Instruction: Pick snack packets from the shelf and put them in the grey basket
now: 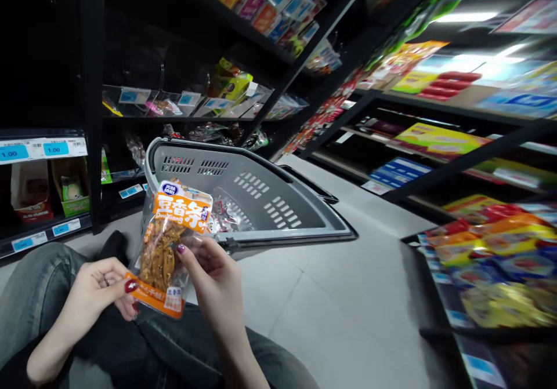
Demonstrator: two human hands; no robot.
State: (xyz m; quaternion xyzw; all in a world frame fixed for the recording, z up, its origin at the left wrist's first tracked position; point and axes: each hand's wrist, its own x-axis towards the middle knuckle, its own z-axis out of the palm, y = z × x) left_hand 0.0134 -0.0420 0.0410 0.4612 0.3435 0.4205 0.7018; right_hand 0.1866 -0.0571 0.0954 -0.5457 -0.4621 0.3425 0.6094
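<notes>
Between my two hands is a clear snack packet [162, 248] with an orange-and-white label and brown strips inside. It is held upright, slightly tilted, above my lap. My left hand [102, 290] pinches its lower left corner between thumb and fingers. On the other side, my right hand [215, 284] grips the packet's right edge, thumb on the front. Just behind the packet stands a grey shopping basket [256, 203] on the floor. Inside the basket lie several small shiny packets [228, 215], partly hidden by the held one.
Dark shelves [93, 87] with price tags and bagged snacks rise in front and to the left. Small open boxes [72, 186] sit on the low left shelf. At the right, a blurred display of colourful packets [500, 261] borders the pale tiled floor [343, 308].
</notes>
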